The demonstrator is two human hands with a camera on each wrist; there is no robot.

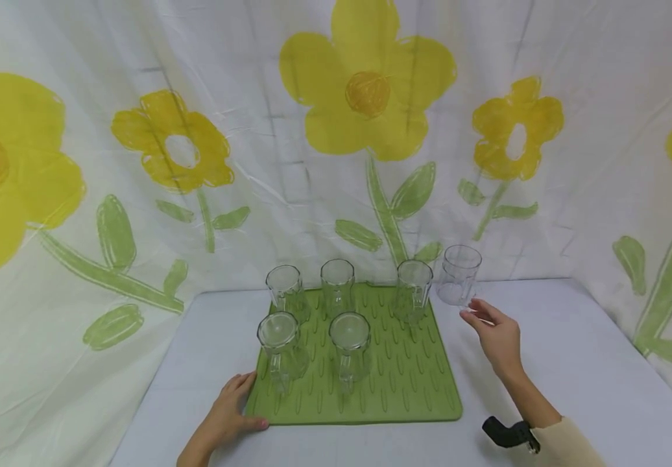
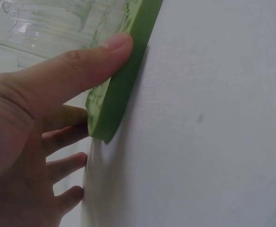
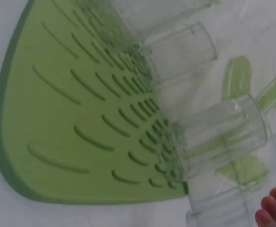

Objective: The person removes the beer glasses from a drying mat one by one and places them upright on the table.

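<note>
My left hand (image 1: 225,415) braces the front-left corner of the green ribbed mat (image 1: 394,389). In the left wrist view, its extended thumb presses the mat's edge (image 2: 116,101) and a finger touches the other side of the corner. Beyond the mat's back-right edge stands a clear glass mug (image 1: 460,275). My right hand (image 1: 496,337) is just in front of this mug, fingers slightly bent and apart; the right wrist view shows its fingertips (image 3: 272,208) beside a glass (image 3: 223,213), with a gap between. Whether it touches the handle cannot be told.
Several glass mugs stand on the mat: a back-left one (image 1: 285,288), a back-middle one (image 1: 337,285), a back-right one (image 1: 413,292), a front-left one (image 1: 280,344) and a front-middle one (image 1: 350,347). A flowered curtain (image 1: 254,97) hangs behind the white table (image 1: 552,337).
</note>
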